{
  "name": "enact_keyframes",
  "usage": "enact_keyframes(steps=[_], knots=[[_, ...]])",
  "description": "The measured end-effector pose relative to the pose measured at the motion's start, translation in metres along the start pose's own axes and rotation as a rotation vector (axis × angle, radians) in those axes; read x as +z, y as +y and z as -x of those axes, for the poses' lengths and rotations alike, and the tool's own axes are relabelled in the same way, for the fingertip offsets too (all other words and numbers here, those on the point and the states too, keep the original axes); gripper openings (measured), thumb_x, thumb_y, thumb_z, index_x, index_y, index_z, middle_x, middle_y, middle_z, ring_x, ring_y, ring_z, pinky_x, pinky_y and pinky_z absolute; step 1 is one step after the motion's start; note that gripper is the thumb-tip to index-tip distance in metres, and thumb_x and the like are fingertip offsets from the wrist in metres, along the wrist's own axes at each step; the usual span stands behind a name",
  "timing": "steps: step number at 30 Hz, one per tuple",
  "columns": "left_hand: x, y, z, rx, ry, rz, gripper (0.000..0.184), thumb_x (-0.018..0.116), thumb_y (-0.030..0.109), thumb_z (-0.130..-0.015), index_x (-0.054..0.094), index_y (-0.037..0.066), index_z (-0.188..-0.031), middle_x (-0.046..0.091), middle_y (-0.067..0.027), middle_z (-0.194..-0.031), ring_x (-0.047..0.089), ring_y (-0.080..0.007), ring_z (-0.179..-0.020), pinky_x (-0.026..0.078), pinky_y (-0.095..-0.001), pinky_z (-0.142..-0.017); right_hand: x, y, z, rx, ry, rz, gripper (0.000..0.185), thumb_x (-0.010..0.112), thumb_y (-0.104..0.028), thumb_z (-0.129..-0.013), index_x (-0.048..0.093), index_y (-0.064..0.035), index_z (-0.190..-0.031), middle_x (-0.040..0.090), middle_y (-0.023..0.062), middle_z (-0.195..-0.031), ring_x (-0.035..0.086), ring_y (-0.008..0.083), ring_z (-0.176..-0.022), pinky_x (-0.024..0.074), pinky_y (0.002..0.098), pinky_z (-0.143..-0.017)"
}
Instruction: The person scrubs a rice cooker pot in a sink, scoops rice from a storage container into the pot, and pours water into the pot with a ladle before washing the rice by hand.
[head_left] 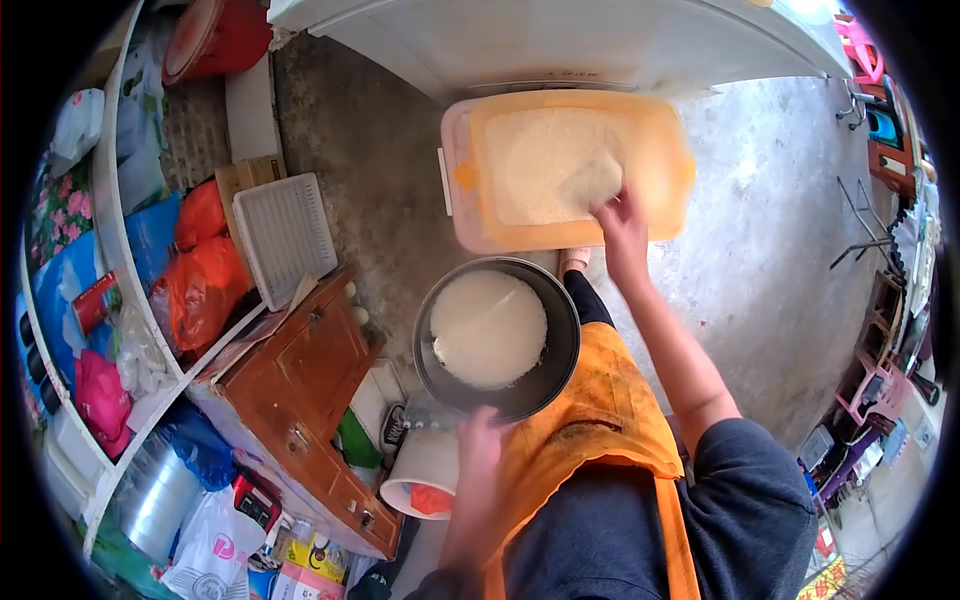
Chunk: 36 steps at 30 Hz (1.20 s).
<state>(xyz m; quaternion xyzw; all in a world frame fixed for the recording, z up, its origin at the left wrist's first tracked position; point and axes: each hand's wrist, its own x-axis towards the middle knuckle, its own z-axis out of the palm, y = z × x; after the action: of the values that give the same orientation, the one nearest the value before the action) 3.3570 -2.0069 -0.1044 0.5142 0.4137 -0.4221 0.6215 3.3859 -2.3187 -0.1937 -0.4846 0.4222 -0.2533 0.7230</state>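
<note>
A rectangular orange-and-pink plastic bin point(580, 101) of pale grain point(530, 150) sits at one o'clock from a round dark-grey pot point(525, 404), also holding grain. The left hand point(481, 440) meets the pot's six-o'clock rim, finger state unclear; the right hand point(624, 232) has fingers clamped on a pale scoop point(596, 181) in the bin.

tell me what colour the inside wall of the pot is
The inside wall of the pot is dark grey, seen best in the head view.

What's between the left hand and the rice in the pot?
In the head view, the dark near-side wall of the pot lies between the left hand and that rice.
</note>
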Motion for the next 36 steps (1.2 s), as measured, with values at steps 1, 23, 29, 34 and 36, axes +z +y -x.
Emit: enact_keyframes(steps=[1, 23, 29, 34, 36], knots=[[0.002, 0.000, 0.001, -0.004, 0.001, 0.004, 0.051, 0.045, -0.003, -0.072, 0.038, -0.005, -0.122, 0.049, -0.0213, -0.115, 0.056, -0.0387, -0.100, 0.052, -0.0566, -0.077, 0.011, -0.018, 0.026, -0.179, -0.028, 0.147, 0.037, 0.056, -0.010, -0.081, 0.046, 0.0004, -0.115, 0.048, 0.0124, -0.111, 0.049, 0.0231, -0.104, 0.0444, 0.0343, -0.087], [-0.038, -0.005, 0.016, 0.426, -0.313, -0.409, 0.037, 0.047, -0.006, -0.071, 0.048, -0.005, -0.108, 0.053, -0.0231, -0.107, 0.057, -0.0432, -0.093, 0.052, -0.0611, -0.071, -0.036, -0.018, -0.087, -0.796, 0.025, 1.554, 0.040, 0.066, -0.013, -0.077, 0.051, -0.0037, -0.112, 0.057, 0.0148, -0.101, 0.055, 0.0286, -0.087, 0.0468, 0.0373, -0.074], [-0.053, -0.005, 0.026, 0.588, -0.285, -0.674, 0.046, 0.045, -0.005, -0.069, 0.044, -0.006, -0.115, 0.051, -0.0244, -0.111, 0.054, -0.0461, -0.097, 0.051, -0.0625, -0.075, -0.032, -0.099, -0.076, -0.530, 0.147, 0.826, 0.031, 0.062, -0.026, -0.083, 0.056, -0.0034, -0.103, 0.062, 0.0092, -0.093, 0.059, 0.0247, -0.076, 0.0479, 0.0328, -0.065], [-0.057, 0.001, 0.017, 0.293, -0.113, -0.148, 0.050, 0.043, -0.005, -0.069, 0.042, -0.005, -0.119, 0.048, -0.0254, -0.115, 0.051, -0.0464, -0.102, 0.049, -0.0639, -0.078, -0.001, -0.248, -0.123, -0.073, 0.271, -0.231, 0.090, 0.058, -0.060, -0.077, 0.026, 0.0049, -0.132, 0.035, 0.0243, -0.129, 0.050, 0.0320, -0.105, 0.0494, 0.0408, -0.078], [-0.029, 0.027, 0.056, 0.471, -0.145, -0.373, 0.049, 0.042, -0.006, -0.070, 0.041, -0.008, -0.119, 0.048, -0.0258, -0.116, 0.051, -0.0463, -0.104, 0.049, -0.0639, -0.080, 0.011, -0.273, -0.144, -0.067, 0.201, -0.173, 0.097, 0.062, -0.060, -0.073, 0.022, 0.0042, -0.133, 0.031, 0.0208, -0.133, 0.047, 0.0320, -0.108, 0.0489, 0.0409, -0.081]])
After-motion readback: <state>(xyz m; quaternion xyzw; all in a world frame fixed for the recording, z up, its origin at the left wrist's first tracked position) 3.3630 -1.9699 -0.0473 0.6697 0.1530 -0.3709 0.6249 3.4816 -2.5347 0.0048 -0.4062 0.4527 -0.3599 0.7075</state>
